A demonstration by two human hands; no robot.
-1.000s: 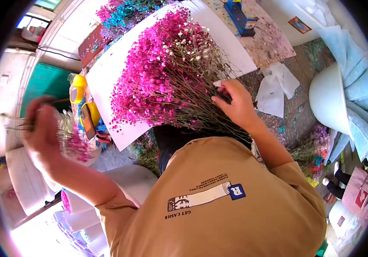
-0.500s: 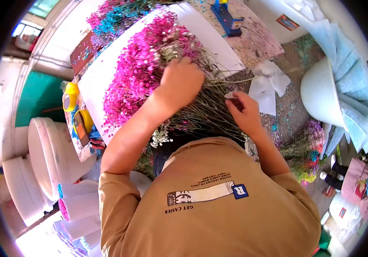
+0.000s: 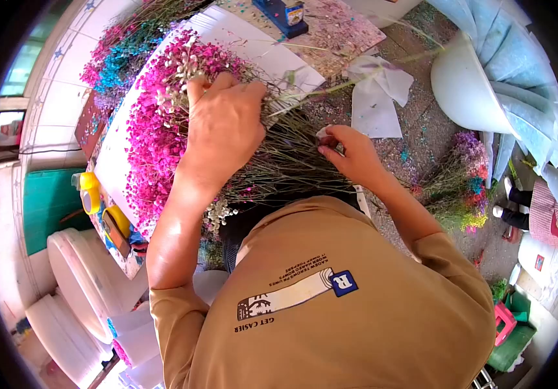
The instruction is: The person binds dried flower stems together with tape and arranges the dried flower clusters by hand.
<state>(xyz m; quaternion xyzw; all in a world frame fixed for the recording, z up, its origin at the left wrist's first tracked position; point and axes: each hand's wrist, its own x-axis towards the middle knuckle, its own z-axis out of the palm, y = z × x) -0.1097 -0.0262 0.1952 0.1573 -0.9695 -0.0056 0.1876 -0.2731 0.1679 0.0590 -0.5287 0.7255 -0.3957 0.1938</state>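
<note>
A large bunch of dried baby's breath [image 3: 152,139], mostly bright pink with some white sprigs, lies across white paper [image 3: 224,29] in front of me. My left hand [image 3: 227,126] is over its flower heads, fingers curled around whitish sprigs near the top. Long thin stems [image 3: 285,152] run rightward from the bunch. A pale stem [image 3: 350,83], blurred, sticks out past the others from beside my left hand. My right hand [image 3: 351,152] is at the stem ends, thumb and fingertips closed around a small white scrap [image 3: 322,132].
Behind the bunch lie more pink and blue flowers [image 3: 120,65] and a blue tape dispenser [image 3: 282,16]. White paper pieces [image 3: 376,97] are at right, near a white bucket [image 3: 467,87] with pale wrapping sheets. Yellow tape rolls [image 3: 89,192] sit at left. A person stands far right.
The view has shifted, so the table sits further left. My left hand remains in the flower heads; the pale stem beside it now angles upward. My right hand stays by the stem ends.
</note>
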